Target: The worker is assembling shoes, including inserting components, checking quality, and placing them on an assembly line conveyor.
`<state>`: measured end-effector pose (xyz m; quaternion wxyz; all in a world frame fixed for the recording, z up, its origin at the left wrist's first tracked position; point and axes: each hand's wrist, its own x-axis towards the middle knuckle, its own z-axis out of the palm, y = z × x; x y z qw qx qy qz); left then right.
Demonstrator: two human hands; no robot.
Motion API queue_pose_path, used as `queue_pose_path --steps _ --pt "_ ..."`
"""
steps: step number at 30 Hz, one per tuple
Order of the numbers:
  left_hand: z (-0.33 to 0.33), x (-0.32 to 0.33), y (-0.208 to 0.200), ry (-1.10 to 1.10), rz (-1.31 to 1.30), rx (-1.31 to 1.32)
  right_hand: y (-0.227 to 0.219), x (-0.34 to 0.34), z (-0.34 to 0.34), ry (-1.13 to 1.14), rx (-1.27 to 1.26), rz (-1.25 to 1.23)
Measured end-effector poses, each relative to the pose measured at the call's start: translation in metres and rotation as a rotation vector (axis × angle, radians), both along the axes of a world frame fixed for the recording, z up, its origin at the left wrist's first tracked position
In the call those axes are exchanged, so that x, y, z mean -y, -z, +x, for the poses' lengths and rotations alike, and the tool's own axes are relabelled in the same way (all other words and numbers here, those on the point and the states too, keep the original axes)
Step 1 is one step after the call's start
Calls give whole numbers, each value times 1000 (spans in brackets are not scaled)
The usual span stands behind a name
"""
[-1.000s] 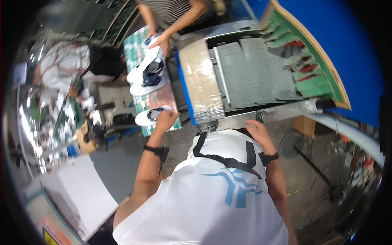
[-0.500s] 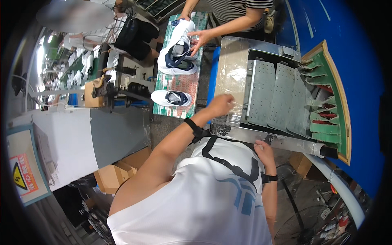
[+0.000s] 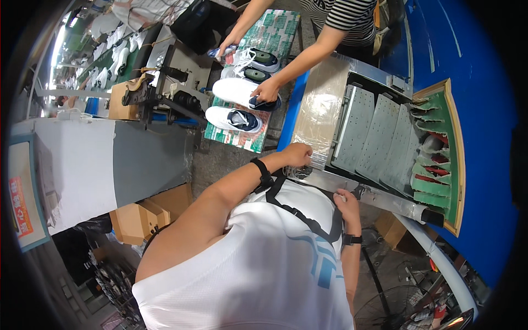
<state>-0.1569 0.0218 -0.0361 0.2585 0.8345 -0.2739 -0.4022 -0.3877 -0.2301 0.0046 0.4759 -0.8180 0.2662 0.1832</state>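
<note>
My left hand (image 3: 298, 154) is over the near left corner of the conveyor machine, fingers curled down by the film-wrapped cardboard (image 3: 320, 104). I see nothing in it. My right hand (image 3: 346, 204) is loosely closed in front of my body, next to the machine's metal front edge (image 3: 379, 201); no held thing shows. Beyond my left hand, several white shoes with dark blue linings, among them a near shoe (image 3: 234, 119), sit on a green and red patterned board (image 3: 250, 142). A co-worker's hand (image 3: 267, 91) grips the heel of another white shoe (image 3: 234, 91). Their other hand (image 3: 228, 45) holds something small and bluish.
Perforated metal plates (image 3: 352, 124) lead to an opening with torn green flaps (image 3: 432, 165) in a blue wall. Dark machinery (image 3: 159, 96) and a white-grey panel (image 3: 148, 159) stand left. Cardboard boxes (image 3: 135, 223) lie below it; a fan (image 3: 396, 308) is lower right.
My left hand has drawn back toward me to the cardboard's near edge. The co-worker has set shoes down on the board and shifted a hand to one shoe's heel. The view has tilted slightly.
</note>
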Motion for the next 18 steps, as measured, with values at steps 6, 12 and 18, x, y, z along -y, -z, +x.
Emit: queue_pose_path --steps 6,12,18 --pt "-8 -2 19 -195 -80 61 9 -5 -2 -47 7 -52" --pt "-10 18 32 -283 4 141 5 3 -4 -84 -32 -108" --pt "-14 6 45 -290 -36 233 -10 16 -4 178 69 220"
